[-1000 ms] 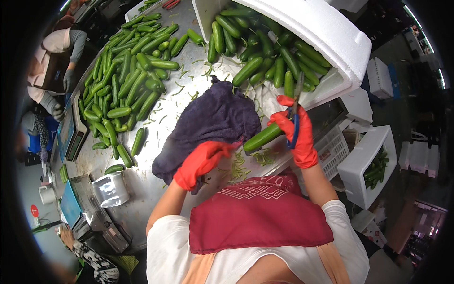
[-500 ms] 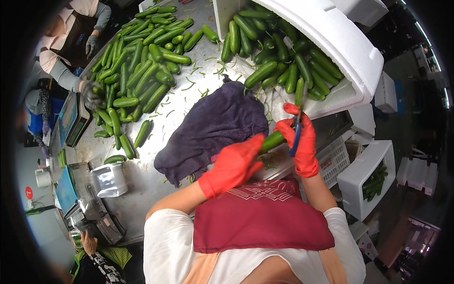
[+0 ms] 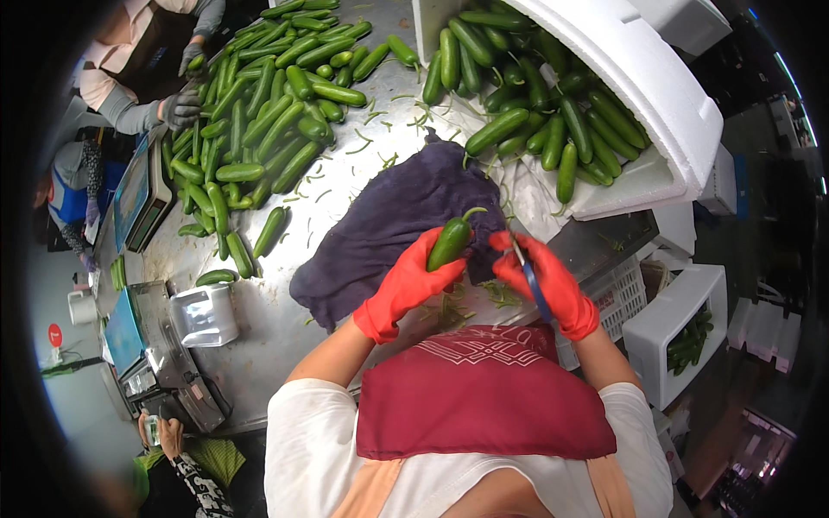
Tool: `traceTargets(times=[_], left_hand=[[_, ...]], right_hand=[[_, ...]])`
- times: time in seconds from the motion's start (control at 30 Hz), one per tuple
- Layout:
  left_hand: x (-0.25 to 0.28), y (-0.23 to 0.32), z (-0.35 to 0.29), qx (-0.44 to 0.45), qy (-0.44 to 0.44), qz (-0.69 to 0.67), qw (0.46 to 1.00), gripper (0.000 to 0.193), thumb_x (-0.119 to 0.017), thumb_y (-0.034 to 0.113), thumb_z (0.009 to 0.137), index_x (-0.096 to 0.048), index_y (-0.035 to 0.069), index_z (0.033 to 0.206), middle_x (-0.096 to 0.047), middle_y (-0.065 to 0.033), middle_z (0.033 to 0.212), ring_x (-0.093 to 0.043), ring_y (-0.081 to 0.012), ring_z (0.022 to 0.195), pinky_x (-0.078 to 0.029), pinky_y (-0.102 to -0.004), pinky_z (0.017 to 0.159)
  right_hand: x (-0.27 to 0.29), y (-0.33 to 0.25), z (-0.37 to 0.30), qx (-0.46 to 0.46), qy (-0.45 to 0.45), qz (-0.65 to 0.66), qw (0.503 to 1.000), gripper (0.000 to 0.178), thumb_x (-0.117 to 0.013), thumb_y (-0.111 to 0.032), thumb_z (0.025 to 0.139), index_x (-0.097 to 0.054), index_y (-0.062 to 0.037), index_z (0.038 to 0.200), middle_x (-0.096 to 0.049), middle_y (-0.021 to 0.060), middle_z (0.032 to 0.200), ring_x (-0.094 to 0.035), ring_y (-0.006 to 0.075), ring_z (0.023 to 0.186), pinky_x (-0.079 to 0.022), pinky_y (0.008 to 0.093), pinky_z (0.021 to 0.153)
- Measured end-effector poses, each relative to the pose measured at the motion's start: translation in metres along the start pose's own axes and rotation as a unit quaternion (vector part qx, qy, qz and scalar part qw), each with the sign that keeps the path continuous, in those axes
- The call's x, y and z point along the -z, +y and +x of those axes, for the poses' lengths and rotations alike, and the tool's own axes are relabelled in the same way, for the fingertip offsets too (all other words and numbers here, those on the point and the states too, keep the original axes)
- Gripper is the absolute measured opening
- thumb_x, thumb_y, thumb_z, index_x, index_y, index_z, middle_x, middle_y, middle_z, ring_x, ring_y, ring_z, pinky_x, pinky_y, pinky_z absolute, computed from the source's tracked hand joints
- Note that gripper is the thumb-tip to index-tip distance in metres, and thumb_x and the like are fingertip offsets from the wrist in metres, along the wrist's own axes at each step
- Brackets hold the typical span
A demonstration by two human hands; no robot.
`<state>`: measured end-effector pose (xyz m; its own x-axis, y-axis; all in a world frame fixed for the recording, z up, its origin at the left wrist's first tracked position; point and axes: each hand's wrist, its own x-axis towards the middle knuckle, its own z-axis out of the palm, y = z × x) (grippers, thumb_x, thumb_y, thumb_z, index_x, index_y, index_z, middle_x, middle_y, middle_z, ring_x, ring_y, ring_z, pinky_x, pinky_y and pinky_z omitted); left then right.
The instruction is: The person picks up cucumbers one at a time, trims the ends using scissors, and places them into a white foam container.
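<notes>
My left hand [image 3: 420, 278], in a red rubber glove, is closed around a green cucumber [image 3: 450, 243] whose curved stem points up and right. Just to its right, my right hand [image 3: 546, 281], gloved the same way, grips scissors with blue handles [image 3: 537, 289]; the blades point up, apart from the stem. A dark purple cloth [image 3: 406, 207] lies crumpled on the metal table beyond my hands. Thin cut stems [image 3: 453, 309] are scattered by the cloth. Up and to the right, a white foam box [image 3: 691, 138] lies on its side with many cucumbers [image 3: 553, 129] in its mouth.
A large cucumber pile [image 3: 268, 129] covers the table's far left. A co-worker's grey-gloved hand [image 3: 180, 110] reaches into it beside a scale [image 3: 142, 203]. Clear plastic trays [image 3: 205, 315] stand at the left edge. Another foam box [image 3: 643, 345] sits below right.
My left hand has closed around the cucumber and holds it upright, stem up. The scissors have moved slightly left and down. Another cucumber now lies at the foam box's mouth.
</notes>
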<state>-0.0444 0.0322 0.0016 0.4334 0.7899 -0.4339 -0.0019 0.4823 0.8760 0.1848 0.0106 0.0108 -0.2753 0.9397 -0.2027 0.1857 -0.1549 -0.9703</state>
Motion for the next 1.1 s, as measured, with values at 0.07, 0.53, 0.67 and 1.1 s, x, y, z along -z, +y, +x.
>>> traceTargets(times=[0.07, 0.53, 0.67, 1.1], left_hand=[[0.003, -0.007, 0.002, -0.017, -0.003, 0.025, 1.0, 0.045, -0.063, 0.014, 0.086, -0.051, 0.007, 0.128, -0.06, -0.0026, 0.096, -0.057, -0.0094, 0.077, -0.048, -0.0256, 0.065], [-0.003, 0.032, 0.111, -0.226, 0.146, 0.383, 0.884, 0.035, -0.067, 0.022, 0.078, -0.057, 0.003, 0.106, -0.065, -0.018, 0.084, -0.063, -0.0336, 0.079, -0.049, -0.0384, 0.071], [-0.008, 0.056, 0.174, -0.25, 0.226, 0.432, 0.836, 0.04, -0.071, 0.029, 0.077, -0.058, 0.004, 0.106, -0.067, -0.0197, 0.088, -0.064, -0.0393, 0.085, -0.05, -0.0434, 0.074], [0.024, 0.027, 0.112, -0.002, -0.085, -0.599, 0.796, 0.049, -0.055, 0.016, 0.094, -0.038, -0.001, 0.137, -0.05, -0.0201, 0.133, -0.049, -0.0315, 0.123, -0.044, -0.0394, 0.102]], right_hand=[[-0.003, 0.007, -0.009, 0.02, -0.021, -0.032, 0.999, 0.044, -0.068, -0.01, 0.085, -0.051, 0.0017, 0.124, -0.062, 0.0019, 0.091, -0.057, 0.0069, 0.081, -0.048, 0.0259, 0.077], [-0.005, 0.011, -0.023, -0.235, 0.114, 0.158, 0.952, 0.034, -0.065, -0.033, 0.09, -0.061, -0.0074, 0.111, -0.058, 0.0015, 0.066, -0.055, 0.0079, 0.052, -0.042, 0.0204, 0.047], [-0.012, 0.012, -0.019, -0.21, 0.111, 0.17, 0.956, 0.032, -0.063, -0.033, 0.091, -0.061, -0.0102, 0.113, -0.058, 0.0016, 0.068, -0.056, 0.008, 0.053, -0.042, 0.0204, 0.047], [-0.015, 0.047, 0.016, 0.098, 0.219, -0.144, 0.96, 0.05, -0.078, -0.008, 0.074, -0.057, -0.0049, 0.119, -0.065, 0.0075, 0.088, -0.063, 0.0172, 0.077, -0.051, 0.0294, 0.068]])
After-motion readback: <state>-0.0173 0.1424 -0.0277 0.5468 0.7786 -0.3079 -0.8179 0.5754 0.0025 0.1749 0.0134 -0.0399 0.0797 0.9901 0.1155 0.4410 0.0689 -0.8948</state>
